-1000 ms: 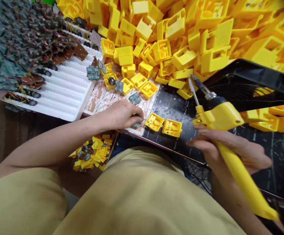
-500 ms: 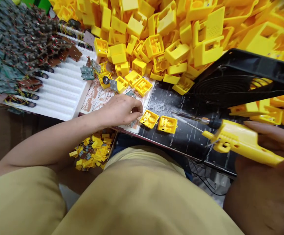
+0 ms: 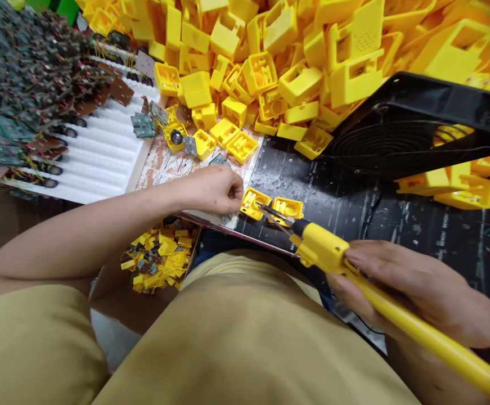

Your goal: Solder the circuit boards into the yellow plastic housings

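Moved toward nine o'clock, the long yellow plastic soldering gun (image 3: 323,247) gripped by the right hand (image 3: 422,289) reaches to the open square yellow plastic case (image 3: 252,201) at three o'clock of the left hand (image 3: 213,189), fingers pinched on what I cannot tell; soldering seems in hand, needing steadiness next.

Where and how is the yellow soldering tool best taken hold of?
Probably by its long handle, behind the bulkier body, coming from the person's right with fingers and thumb around it, much as the right hand holds it. The handle is slim and slants away from the metal tips, which point toward the open yellow cases.
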Demonstrator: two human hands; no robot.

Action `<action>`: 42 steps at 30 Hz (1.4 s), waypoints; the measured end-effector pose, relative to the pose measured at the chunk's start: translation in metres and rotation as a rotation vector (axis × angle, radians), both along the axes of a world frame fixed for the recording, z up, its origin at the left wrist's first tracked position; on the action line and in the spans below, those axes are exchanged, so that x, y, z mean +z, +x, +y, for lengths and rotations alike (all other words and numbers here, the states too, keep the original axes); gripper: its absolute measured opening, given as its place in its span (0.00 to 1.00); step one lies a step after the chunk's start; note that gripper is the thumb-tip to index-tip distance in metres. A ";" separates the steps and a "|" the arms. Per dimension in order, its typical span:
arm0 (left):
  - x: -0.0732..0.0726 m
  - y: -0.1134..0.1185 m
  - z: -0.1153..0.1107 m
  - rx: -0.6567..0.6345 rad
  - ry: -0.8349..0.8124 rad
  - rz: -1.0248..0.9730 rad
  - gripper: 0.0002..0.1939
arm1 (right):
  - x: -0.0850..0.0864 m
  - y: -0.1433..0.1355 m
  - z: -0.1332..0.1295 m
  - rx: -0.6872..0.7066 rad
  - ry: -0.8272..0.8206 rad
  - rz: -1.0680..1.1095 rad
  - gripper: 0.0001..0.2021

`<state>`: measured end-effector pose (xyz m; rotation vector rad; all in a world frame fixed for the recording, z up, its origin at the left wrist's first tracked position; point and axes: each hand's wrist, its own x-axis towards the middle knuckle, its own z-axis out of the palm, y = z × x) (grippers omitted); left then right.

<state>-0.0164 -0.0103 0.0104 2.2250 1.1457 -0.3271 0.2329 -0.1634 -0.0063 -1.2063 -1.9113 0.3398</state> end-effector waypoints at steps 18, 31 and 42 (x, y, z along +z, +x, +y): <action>0.002 0.008 0.002 -0.046 0.068 0.068 0.05 | 0.027 -0.010 0.020 0.361 0.122 -0.375 0.08; 0.008 0.010 0.002 -0.074 0.087 0.129 0.06 | 0.016 0.001 0.007 0.074 0.017 -0.196 0.04; 0.009 0.003 0.000 -0.161 0.129 0.114 0.08 | 0.009 0.002 0.010 0.091 0.033 -0.181 0.16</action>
